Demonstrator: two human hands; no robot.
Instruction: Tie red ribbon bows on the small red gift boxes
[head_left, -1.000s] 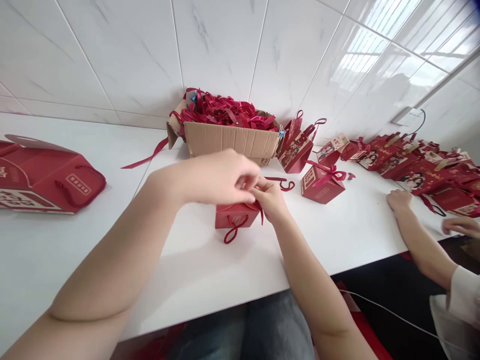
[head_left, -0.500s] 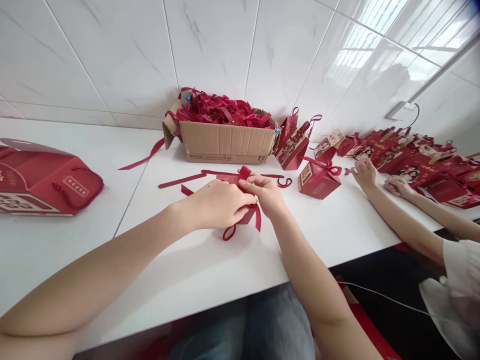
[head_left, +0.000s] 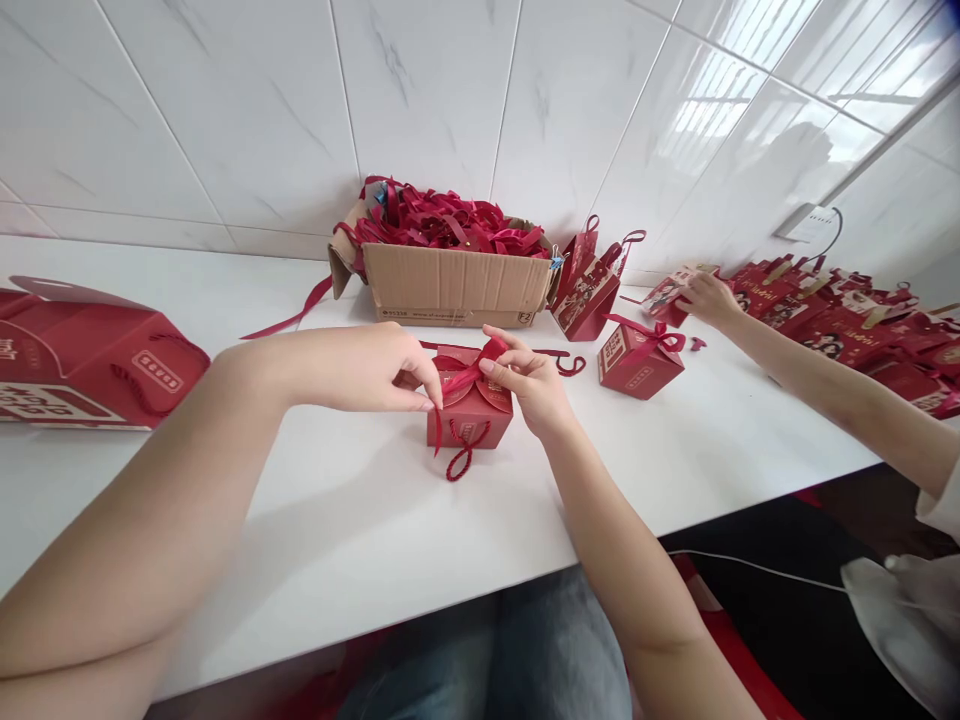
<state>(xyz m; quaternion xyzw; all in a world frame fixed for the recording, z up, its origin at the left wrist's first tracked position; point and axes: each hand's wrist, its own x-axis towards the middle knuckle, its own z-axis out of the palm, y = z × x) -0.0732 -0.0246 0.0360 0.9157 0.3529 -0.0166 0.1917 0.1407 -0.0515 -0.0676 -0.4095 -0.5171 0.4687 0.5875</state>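
A small red gift box (head_left: 480, 415) stands on the white table before me, a twisted cord handle looped down its front. Across its top runs a red ribbon (head_left: 459, 380), partly formed into a loop. My left hand (head_left: 375, 370) pinches the ribbon at the box's left side, between thumb and fingertips. My right hand (head_left: 529, 385) holds the ribbon loop between thumb and fingers at the top right of the box. Behind the box, partly hidden, lies a thin red cord or strip (head_left: 551, 352).
A cardboard box (head_left: 454, 280) heaped with red ribbons stands against the tiled wall. At the left sits a larger red box (head_left: 97, 360). To the right are a bow-tied red box (head_left: 641, 362), red bags (head_left: 589, 290) and several stacked boxes (head_left: 832, 330). A co-worker's hand (head_left: 709, 300) reaches among them.
My left hand has moved left off the box top, drawing the ribbon sideways and uncovering the box. My right hand stays at the loop. The co-worker's hand has moved back toward the boxes.
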